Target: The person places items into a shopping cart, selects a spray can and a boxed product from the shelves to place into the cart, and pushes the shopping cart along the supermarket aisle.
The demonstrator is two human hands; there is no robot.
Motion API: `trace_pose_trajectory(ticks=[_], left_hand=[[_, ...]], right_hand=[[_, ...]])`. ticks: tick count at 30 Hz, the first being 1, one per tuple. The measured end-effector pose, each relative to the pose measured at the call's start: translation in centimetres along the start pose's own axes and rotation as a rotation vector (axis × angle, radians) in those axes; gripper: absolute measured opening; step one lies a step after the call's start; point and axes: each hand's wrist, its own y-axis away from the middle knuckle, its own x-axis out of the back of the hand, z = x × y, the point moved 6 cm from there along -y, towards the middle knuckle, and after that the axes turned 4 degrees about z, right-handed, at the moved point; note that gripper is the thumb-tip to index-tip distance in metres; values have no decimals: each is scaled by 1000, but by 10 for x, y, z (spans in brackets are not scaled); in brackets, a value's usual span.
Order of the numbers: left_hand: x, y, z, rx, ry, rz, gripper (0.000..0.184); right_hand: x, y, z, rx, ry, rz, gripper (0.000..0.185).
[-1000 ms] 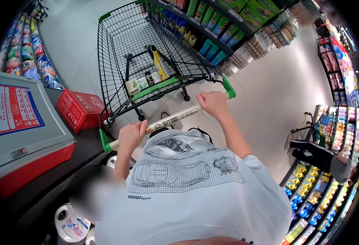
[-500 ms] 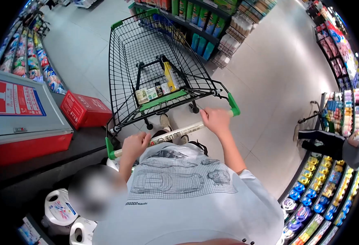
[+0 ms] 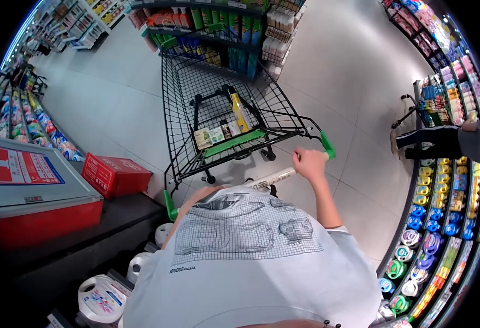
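Observation:
My right hand [image 3: 309, 164] is closed around the right part of the shopping cart handle [image 3: 275, 178], near its green end piece. My left hand [image 3: 203, 193] is on the left part of the same handle, partly hidden by my light shirt. Ahead of me stands the black wire shopping cart [image 3: 182, 104] with green trim. At its near end, behind a green bar [image 3: 234, 143], sit a yellow package [image 3: 240, 113], a pale box [image 3: 202, 138], a green and white box [image 3: 216, 134] and a small dark item [image 3: 226, 130].
A shelf of green canisters [image 3: 234, 24] stands just beyond the cart's front. At left are a grey and red fire equipment cabinet [image 3: 40, 186] and a red box [image 3: 114, 174]. White detergent jugs [image 3: 102, 298] are close at lower left. A person [image 3: 442, 143] stands at right beside another cart [image 3: 432, 101].
The cart's front now lies closer to the canister shelf, and the cart sits further right in view. My left hand has become largely covered by my shirt. Both hands stay at the handle.

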Motion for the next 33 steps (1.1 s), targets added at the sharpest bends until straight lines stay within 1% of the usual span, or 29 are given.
trace_pose_trajectory(ticks=[1,3,9,12,14,15,21,22,27,29,32,33], left_hand=[[2,-6,6,-12,-7,-22,34],[1,3,3,-35,-36,-54,33],[-1,9,1,-104,-79,-146,32],[-3,12,-6,-153,-97,-184,31],[-6,12,-5,-181,-107,-218,31],[-6,5,3,-193,-102,-236,30],[-15,13,1,-273,-128,-315,29],[-15,10,6,-282,-121,-328,29],[-19,22,-6,-365,-129,-363,28],[-20,16,-4,-353,-140,-383,28],[-19,24,-13,-221,-220,-434,25],[-19,27,-15,-234,-233,-437,26]], right_hand=[[2,-8,12,-20,3,-31,19],[3,10,10,-67,24,-52,19],[8,42,12,-163,88,-41,17],[9,65,3,-207,70,17,17],[7,80,1,-253,98,4,16],[10,74,13,-270,104,-22,16],[16,118,6,-370,149,-26,16],[18,113,14,-380,142,-36,16],[16,145,-3,-439,116,28,15],[18,145,-3,-440,120,38,15],[19,162,-22,-450,128,85,16],[19,166,-26,-454,127,98,16]])
